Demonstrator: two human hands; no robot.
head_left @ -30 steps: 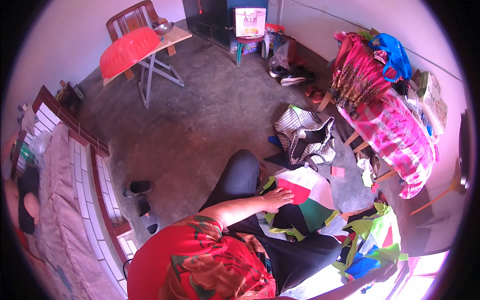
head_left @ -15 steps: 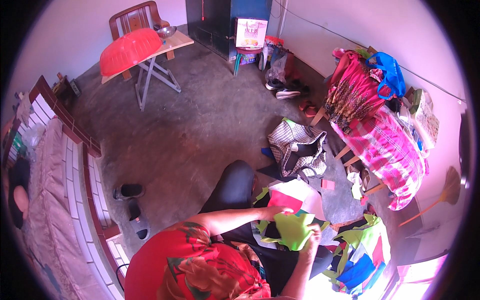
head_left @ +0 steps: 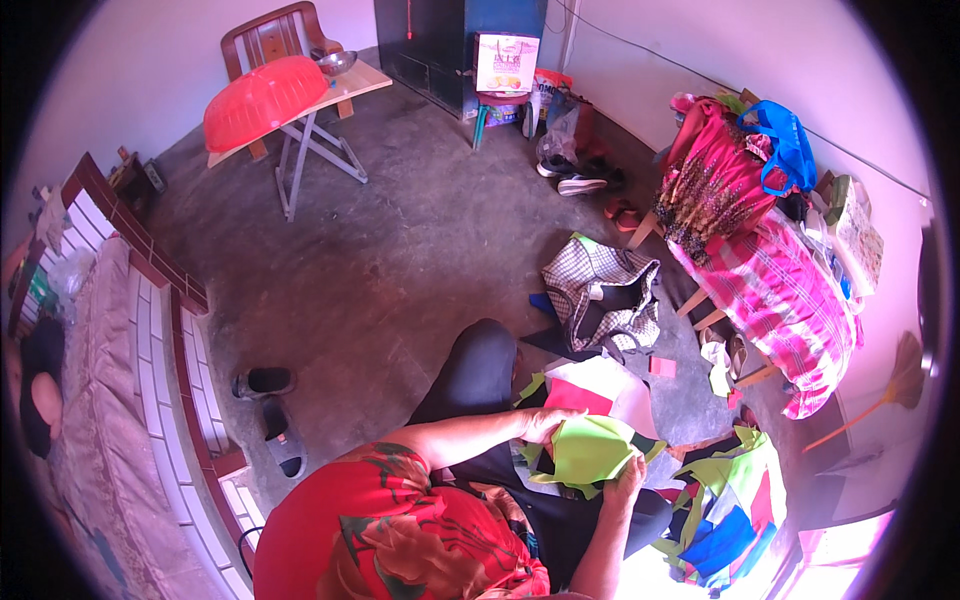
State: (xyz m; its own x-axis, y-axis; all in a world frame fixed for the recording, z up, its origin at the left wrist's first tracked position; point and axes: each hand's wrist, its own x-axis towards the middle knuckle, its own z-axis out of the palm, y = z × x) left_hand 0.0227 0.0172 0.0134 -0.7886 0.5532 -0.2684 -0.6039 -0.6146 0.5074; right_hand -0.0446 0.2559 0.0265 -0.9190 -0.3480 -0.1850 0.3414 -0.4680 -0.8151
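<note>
Spreading between the left hand (head_left: 543, 425) and right hand (head_left: 626, 480), both closed on its edges, the green cloth (head_left: 592, 449) should handle as light, limp and sturdy, best held at opposite edges.

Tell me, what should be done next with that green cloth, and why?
Maybe lay the green cloth down flat: the left grip is at its left edge, the right grip pinches its right edge, and red cloth and pale cloth lie just beyond.
</note>
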